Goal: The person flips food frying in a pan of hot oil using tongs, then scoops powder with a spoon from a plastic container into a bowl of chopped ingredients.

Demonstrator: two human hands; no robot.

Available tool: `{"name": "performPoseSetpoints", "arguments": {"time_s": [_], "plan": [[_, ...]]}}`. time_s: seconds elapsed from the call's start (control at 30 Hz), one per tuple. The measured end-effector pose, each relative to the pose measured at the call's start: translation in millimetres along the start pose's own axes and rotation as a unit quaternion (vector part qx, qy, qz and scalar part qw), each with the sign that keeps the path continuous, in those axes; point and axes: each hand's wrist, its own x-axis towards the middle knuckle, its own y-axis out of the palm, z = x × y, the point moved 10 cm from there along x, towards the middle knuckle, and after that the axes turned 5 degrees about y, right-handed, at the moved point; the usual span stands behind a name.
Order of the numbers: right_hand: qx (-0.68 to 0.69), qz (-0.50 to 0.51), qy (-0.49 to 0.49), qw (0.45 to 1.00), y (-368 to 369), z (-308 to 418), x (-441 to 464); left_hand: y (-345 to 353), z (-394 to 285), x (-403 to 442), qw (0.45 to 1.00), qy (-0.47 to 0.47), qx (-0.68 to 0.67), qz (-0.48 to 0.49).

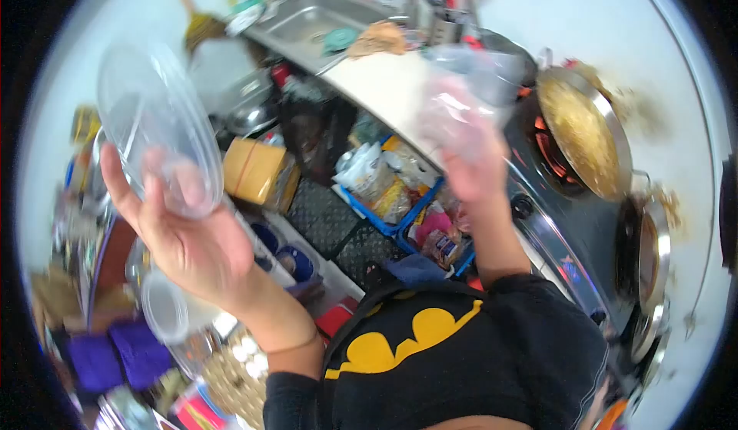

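My left hand [196, 238] is raised on the left, gripping a clear plastic lid [154, 115] by its lower edge. Fingers show through the see-through lid, which is tilted nearly upright. Above the white counter, my right hand [469, 153] is smeared by motion. It holds a clear plastic container [480, 73], also blurred, and the exact grip of the fingers is hard to make out.
A wide pan of bubbling yellowish liquid [580, 130] sits on the stove at right, with a glowing flame beneath. A steel sink [315, 19] adjoins the white counter [377, 80]. Blue-edged crates [400, 230] of packets stand on the floor. Stacked clear tubs [165, 307] are at lower left.
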Motion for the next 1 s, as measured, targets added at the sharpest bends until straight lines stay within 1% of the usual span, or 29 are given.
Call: {"name": "performPoseSetpoints", "arguments": {"time_s": [0.03,0.07,0.1,0.13,0.17,0.27,0.3,0.37,0.4,0.43,0.47,0.5,0.57,0.67,0.7,0.77,0.87,0.97,1.0], "plan": [[-0.014,-0.028,-0.024,0.999,-9.0,12.9,-9.7,-9.7,16.0,-4.8,0.999,-0.03,-0.023,-0.001],[-0.031,-0.065,0.0,0.997,-30.9,-8.9,-8.7,-21.8,30.7,-9.9,0.997,-0.066,-0.021,-0.034],[0.001,-0.068,0.001,0.998,-48.1,-14.5,43.9,12.6,67.6,27.7,0.995,-0.078,-0.041,0.043],[0.016,-0.072,0.023,0.997,-71.2,-31.1,48.0,4.9,91.7,26.4,0.991,-0.109,-0.056,0.049],[0.006,-0.104,0.038,0.994,-92.5,-38.4,46.9,-0.9,115.7,22.4,0.987,-0.139,-0.066,0.047],[0.004,-0.159,0.094,0.983,-119.9,-68.2,50.1,-2.4,165.8,21.5,0.973,-0.228,-0.036,-0.024],[0.003,-0.17,0.107,0.98,-122.4,-73.7,52.2,10.1,172.4,25.6,0.97,-0.229,-0.053,0.059],[-0.004,-0.177,0.119,0.977,-126.8,-80.9,69.8,40.2,180.8,41.0,0.963,-0.217,0.056,0.148],[-0.006,-0.183,0.115,0.976,-133.6,-85.1,77.0,57.2,180.7,47.5,0.948,-0.189,0.142,0.212],[-0.009,-0.188,0.109,0.976,-136.2,-84.0,84.8,73.6,181.7,52.3,0.921,-0.16,0.226,0.273],[-0.004,-0.19,0.109,0.976,-137.6,-84.6,88.8,91.4,182.4,51.7,0.885,-0.121,0.277,0.353],[-0.016,-0.194,0.103,0.975,-138.0,-82.8,95.7,102.9,182.2,51.2,0.855,-0.092,0.329,0.39],[-0.039,-0.21,0.09,0.973,-140.5,-79.8,104.4,111.8,196.1,54.8,0.822,-0.12,0.347,0.435],[-0.067,-0.246,0.074,0.964,-150.5,-76.7,122.0,95.3,241.5,77.4,0.806,-0.161,0.356,0.445],[-0.069,-0.266,0.058,0.96,-153.5,-74.5,125.4,82.4,262.0,86.8,0.804,-0.184,0.364,0.433],[-0.071,-0.306,0.018,0.949,-160.1,-68.2,135.4,52.8,311.7,106.1,0.799,-0.224,0.375,0.413],[-0.088,-0.374,0.007,0.923,-187.5,-70.8,142.2,2.1,405.7,120.8,0.778,-0.322,0.363,0.4],[-0.099,-0.426,-0.047,0.898,-208.7,-74.1,149.5,-24.9,498.0,105.4,0.742,-0.319,0.349,0.476],[-0.108,-0.437,-0.058,0.891,-205.2,-72.0,152.5,-31.9,526.6,89.9,0.706,-0.342,0.348,0.513]]}}
